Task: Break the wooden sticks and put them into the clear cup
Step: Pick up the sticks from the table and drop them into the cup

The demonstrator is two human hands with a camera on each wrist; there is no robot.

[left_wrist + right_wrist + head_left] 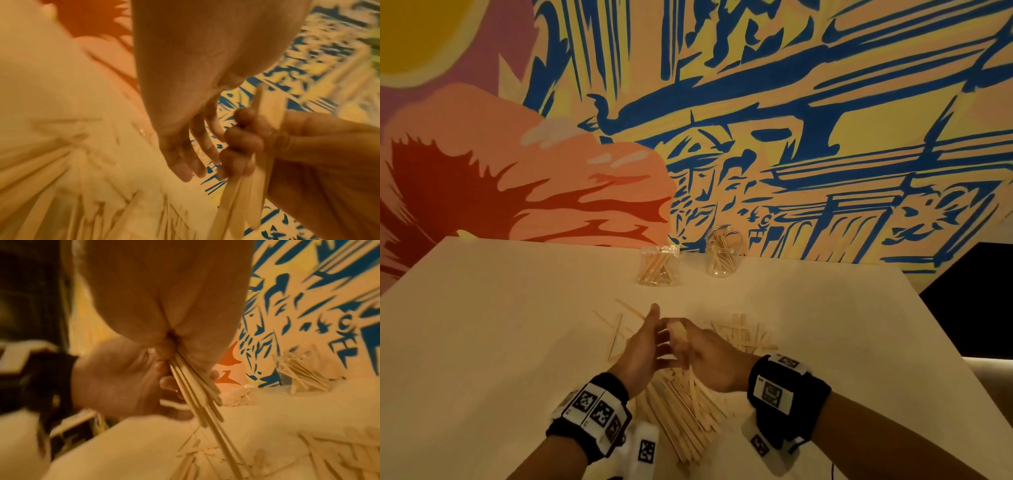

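Observation:
My right hand (690, 347) grips a bundle of thin wooden sticks (691, 378) in its fist, above the middle of the white table (500, 325). The bundle (195, 394) hangs down from the curled fingers (242, 142) and also pokes out above them. My left hand (649, 337) lies close against the fist with its fingers (185, 162) straight and holds nothing. At the table's far edge a crinkled clear plastic cup (658, 265) and, to its right, a clear jar (723, 251) both hold stick pieces.
A thick pile of whole sticks (681, 418) lies on the table between my wrists. More sticks are scattered to the right (746, 335) and left (616, 329) of my hands. A painted wall stands behind the table. The table's right edge borders a dark area (976, 298).

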